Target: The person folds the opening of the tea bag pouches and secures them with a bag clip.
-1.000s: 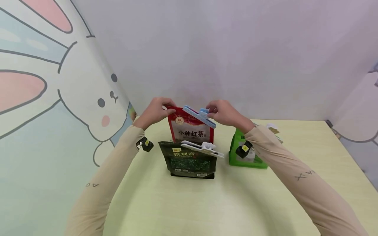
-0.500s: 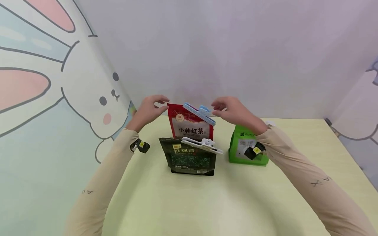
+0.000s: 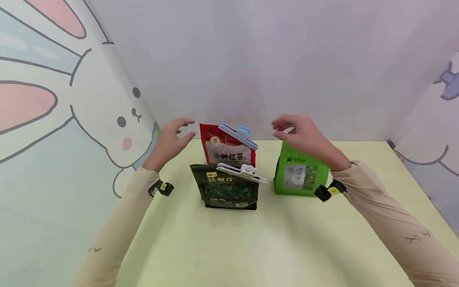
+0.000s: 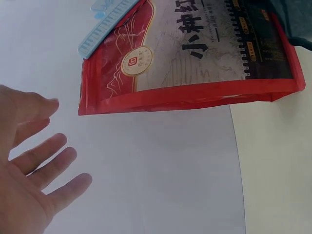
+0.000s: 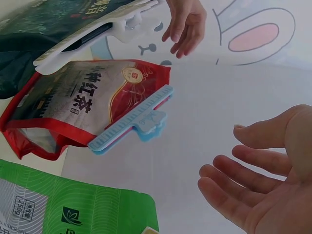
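A red and silver tea bag stands upright with a light blue sealing clip slanting across its top right corner. In front of it is a dark green tea bag, with a white sealing clip over its upper right edge. My left hand hovers left of the red bag, holding nothing, fingers apart from it, as the left wrist view also shows. My right hand is in the air right of the blue clip, fingers loosely bent and empty. Below it stands a bright green tea bag, partly hidden by that hand.
The bags stand on a pale wooden table against a plain light wall. A wall with a painted rabbit rises close on the left. Another painted wall is at the right.
Both hands have let go: the left has come off the red bag's left corner and drawn left, the right has left the blue clip and moved right. The clip stays on the bag.
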### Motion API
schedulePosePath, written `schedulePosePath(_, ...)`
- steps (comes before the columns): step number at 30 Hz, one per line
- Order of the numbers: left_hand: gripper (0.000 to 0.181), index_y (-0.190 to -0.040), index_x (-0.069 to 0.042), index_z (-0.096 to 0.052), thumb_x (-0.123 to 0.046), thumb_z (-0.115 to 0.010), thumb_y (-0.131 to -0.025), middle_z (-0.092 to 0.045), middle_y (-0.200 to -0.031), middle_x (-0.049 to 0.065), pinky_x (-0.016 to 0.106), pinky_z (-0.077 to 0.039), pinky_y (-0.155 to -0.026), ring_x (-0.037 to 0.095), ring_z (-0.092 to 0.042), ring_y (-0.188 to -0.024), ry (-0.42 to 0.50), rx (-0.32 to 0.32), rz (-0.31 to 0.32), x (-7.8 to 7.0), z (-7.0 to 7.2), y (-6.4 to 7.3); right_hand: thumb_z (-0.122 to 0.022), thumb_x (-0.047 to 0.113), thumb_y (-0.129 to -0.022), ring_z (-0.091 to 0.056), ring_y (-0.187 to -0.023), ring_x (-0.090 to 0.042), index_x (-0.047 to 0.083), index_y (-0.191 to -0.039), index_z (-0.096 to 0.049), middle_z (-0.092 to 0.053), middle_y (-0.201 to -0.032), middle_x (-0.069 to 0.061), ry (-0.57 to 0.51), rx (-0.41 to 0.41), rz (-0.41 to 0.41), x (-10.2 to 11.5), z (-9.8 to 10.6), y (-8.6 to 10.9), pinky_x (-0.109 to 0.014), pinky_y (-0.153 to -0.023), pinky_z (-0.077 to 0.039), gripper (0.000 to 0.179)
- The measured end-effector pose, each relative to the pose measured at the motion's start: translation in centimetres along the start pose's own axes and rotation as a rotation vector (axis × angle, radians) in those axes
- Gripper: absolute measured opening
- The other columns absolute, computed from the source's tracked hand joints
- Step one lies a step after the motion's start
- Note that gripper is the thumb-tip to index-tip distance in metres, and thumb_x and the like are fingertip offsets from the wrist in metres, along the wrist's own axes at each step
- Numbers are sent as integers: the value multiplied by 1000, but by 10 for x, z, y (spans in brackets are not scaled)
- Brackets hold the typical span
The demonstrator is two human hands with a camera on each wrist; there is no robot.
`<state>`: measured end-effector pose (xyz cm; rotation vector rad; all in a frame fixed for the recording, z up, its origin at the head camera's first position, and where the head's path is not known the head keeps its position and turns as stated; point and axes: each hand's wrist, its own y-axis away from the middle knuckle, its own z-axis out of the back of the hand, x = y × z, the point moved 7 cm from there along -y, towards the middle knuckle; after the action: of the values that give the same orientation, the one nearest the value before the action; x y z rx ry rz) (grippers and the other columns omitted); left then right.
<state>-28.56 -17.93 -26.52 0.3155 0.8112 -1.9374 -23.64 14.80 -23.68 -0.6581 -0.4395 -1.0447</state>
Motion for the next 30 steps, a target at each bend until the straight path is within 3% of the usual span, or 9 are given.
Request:
schedulePosePath(5, 44, -132, -8, -54, -22, -63, -91, -53, -132, 10, 49, -41, -95, 28, -48, -119, -32, -43, -11, 1, 3, 8, -61, 15, -92, -60, -98, -21, 6, -115, -64, -65, -108, -8, 15, -86, 25, -1, 15, 14, -41, -80, -50, 25)
schedulePosePath(13, 47, -134, -6, -50, -21, -62, -92, -50, -135, 13, 51, -37, -99, 31, -46, -122, -78, -70, -37, 7, 4, 19, -64, 14, -90, -61, -89, -11, 7, -112, -65, -67, -103, -5, 3, -223, 88, -8, 33, 41, -17, -74, -47, 23)
schedulePosePath(18, 45, -132, -5, -51, -21, -62, -92, -51, -134, 13, 51, -35, -100, 30, -43, -126, -122, -88, -59, 9, 2, 31, -66, 11, -89, -57, -91, 1, 7, -113, -65, -66, -104, -3, -13, -275, 95, -18, 37, 56, -14, -74, -45, 25)
schedulePosePath(24, 45, -131, -3, -52, -20, -63, -91, -51, -133, 15, 53, -36, -99, 33, -43, -126, -158, -114, -82, 10, -1, 45, -69, 5, -85, -56, -94, 2, 10, -116, -65, -65, -106, -6, 2, -322, 82, -28, 43, 79, -11, -76, -43, 31)
schedulePosePath(30, 51, -135, -3, -49, -22, -65, -90, -46, -139, 18, 55, -37, -97, 36, -42, -127, -217, -126, -66, 15, -5, 57, -69, 5, -85, -54, -96, 9, 8, -119, -63, -64, -109, -8, 57, -370, 67, -41, 48, 102, -9, -77, -41, 35)
